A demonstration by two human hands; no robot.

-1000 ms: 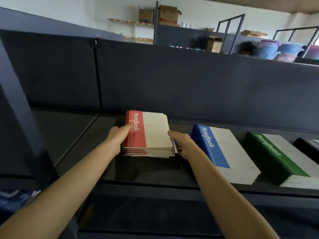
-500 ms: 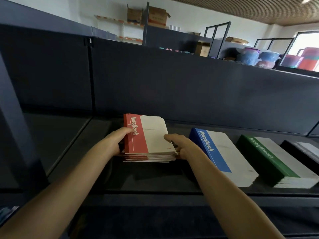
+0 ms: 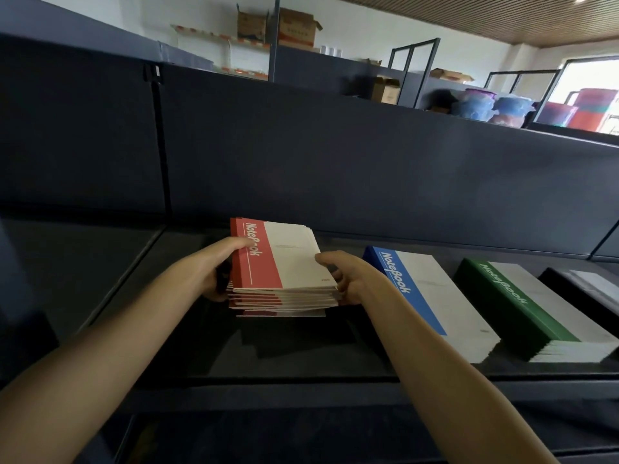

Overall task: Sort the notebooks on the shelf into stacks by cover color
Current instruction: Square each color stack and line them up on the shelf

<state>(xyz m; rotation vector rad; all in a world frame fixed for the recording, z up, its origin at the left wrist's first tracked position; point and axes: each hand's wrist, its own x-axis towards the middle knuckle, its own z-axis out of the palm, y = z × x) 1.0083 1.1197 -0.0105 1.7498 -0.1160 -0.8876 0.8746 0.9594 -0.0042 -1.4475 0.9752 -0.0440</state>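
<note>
Sorting appears nearly complete: the left hand (image 3: 214, 272) and right hand (image 3: 351, 279) fingers clasp the red stack (image 3: 288, 262) by its sides on the shelf (image 3: 160, 296) (edges uneven, squaring pending), with the blue stack (image 3: 432, 296), green stack (image 3: 522, 309) and black stack (image 3: 582, 289) ranged to its right.

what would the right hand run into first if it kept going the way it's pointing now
The red notebook stack: the right hand grips its right edge, pointing left and slightly away, so it would likely push the stack toward the left hand.
</note>
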